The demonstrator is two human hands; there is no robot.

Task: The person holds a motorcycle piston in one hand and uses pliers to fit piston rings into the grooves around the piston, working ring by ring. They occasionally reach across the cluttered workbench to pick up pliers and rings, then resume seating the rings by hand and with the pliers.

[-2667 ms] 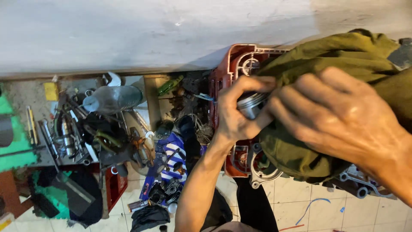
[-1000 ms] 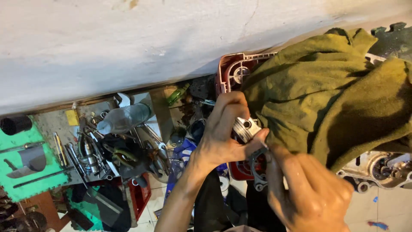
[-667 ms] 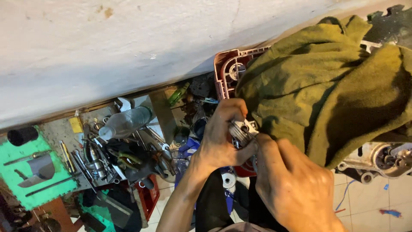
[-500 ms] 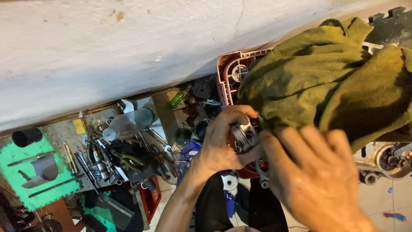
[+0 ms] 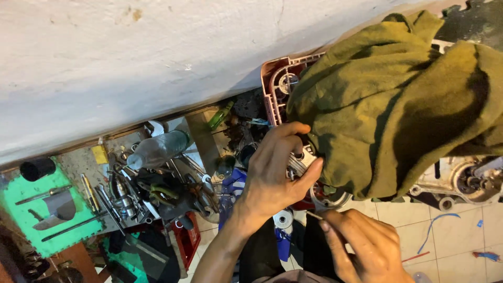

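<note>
Tiled floor, ribbed metal part (image 5: 298,163), olive rag (image 5: 398,99)

Rough whitewashed wall (image 5: 131,57); pale tiled floor (image 5: 461,230); cluttered tool shelf (image 5: 136,188); dim light.
</note>
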